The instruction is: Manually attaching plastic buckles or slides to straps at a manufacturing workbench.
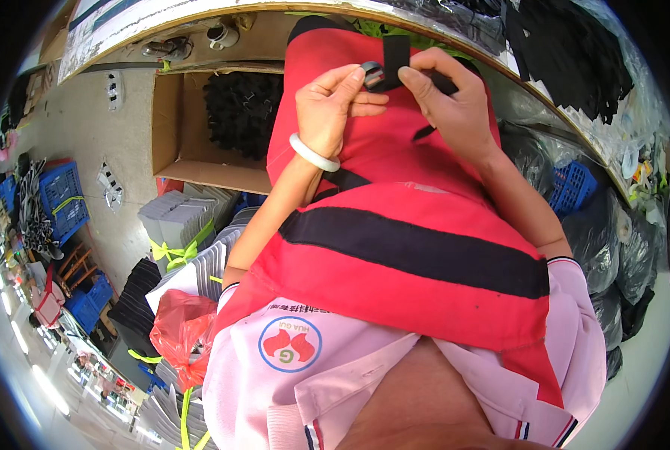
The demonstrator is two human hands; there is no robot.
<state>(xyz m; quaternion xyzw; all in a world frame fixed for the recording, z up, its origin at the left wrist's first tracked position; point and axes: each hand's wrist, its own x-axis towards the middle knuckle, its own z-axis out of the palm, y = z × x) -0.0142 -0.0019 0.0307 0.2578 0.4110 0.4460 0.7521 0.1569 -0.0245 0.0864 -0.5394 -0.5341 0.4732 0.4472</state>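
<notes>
I am looking down over a large red fabric piece with broad black bands (pixel 417 247) that is draping from the person's lap up toward the curved wooden-edged bench (pixel 222 9). Both hands are working at its far end. The left hand (pixel 327 109), wearing a white bangle (pixel 314 154) at the wrist, is pinching a small dark buckle-like fitting (pixel 372 75) between thumb and fingertips; fingers curled, closed on the fitting. The right hand (pixel 455 101) is gripping a black webbing strap (pixel 395 56) just beside that fitting, thumb pressing on the strap, fingers folded under it. I am noting that strap and fitting are touching, held between the two hands above the red fabric; whether the strap is passing through the fitting, I cannot tell.

To the left of the hands, an open brown cardboard box (pixel 171 120) is sitting on the floor, holding a heap of small black parts (pixel 241 109). Nearer, stacks of grey flat pieces tied with yellow-green bands (pixel 188 225) are lying beside a crumpled red plastic bag (pixel 181 326). Blue plastic crates (pixel 63 195) are standing farther left, and one more blue crate (pixel 573 187) is sitting on the right among black plastic sacks (pixel 612 247). Black fabric pieces (pixel 575 52) are piling on the bench at upper right.
</notes>
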